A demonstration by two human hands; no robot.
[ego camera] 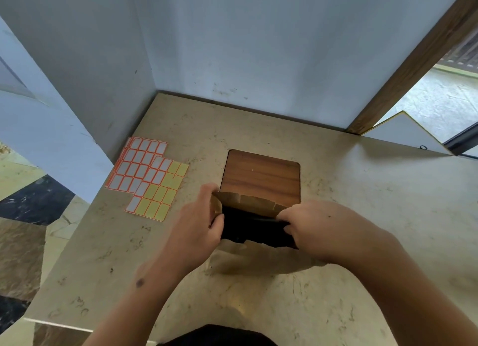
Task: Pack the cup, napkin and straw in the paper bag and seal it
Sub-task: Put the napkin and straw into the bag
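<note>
Writing: no brand, label text or lettering can be read on anything; the sticker labels are blank.
Paper bag (pixel 248 255): brown, standing upright on the table (pixel 362 216) near its middle, just in front of the wooden board; its mouth is held open and the inside looks dark, with a curved dark rim faintly visible within.
Cup, napkin, straw: cannot tell apart in the dark interior of the bag.
Left hand (pixel 199 226): at the bag's left side, fingers curled over the far-left corner of the top edge, thumb against the near side, pinching the paper.
Right hand (pixel 318 226): at the bag's right side, fingers curled inward over the top edge, pinching it; the knuckles face up.
Arms: both forearms reach in from the near edge of the table and converge on the bag.
Wooden board (pixel 261 177): square with rounded corners, lying flat, its near edge hidden behind the bag's top.
Sticker sheets (pixel 144 170): several overlapping sheets of orange-bordered labels, some white, some yellow, flat on the table well left of the bag, near the wall (pixel 232 48).
</note>
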